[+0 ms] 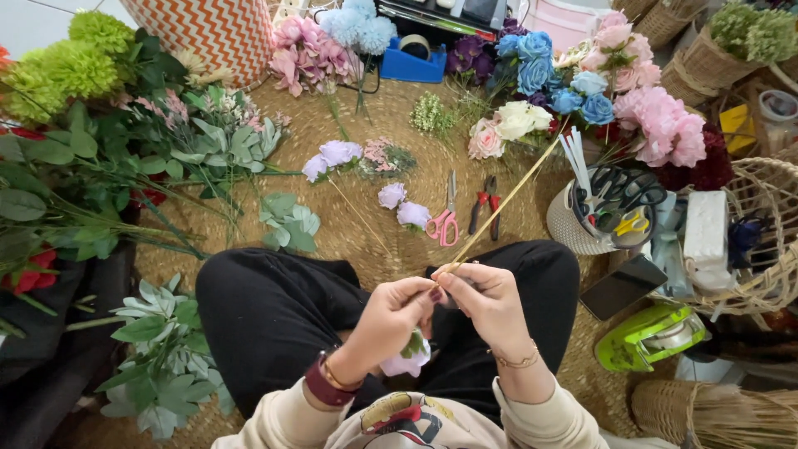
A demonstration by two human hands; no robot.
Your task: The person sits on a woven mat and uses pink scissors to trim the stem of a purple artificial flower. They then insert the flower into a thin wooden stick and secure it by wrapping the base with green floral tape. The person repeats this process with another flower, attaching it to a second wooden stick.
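Observation:
I sit cross-legged in black trousers on a woven straw mat [374, 233]. My left hand [391, 320] is closed around a pale lilac artificial flower [407, 359], whose bloom hangs below my palm. My right hand [486, 299] pinches the lower end of a long thin bamboo stick [507, 199] that slants up to the right. Both hands meet at the stick's lower end, above my lap.
Pink-handled scissors [445, 220] and red pliers [486, 208] lie on the mat ahead, beside loose lilac blooms [403, 204]. Green foliage [100, 183] crowds the left. Flower bunches [598, 100], a white tool holder [594, 212], a wicker basket [769, 249] and a green tape dispenser [648, 333] stand to the right.

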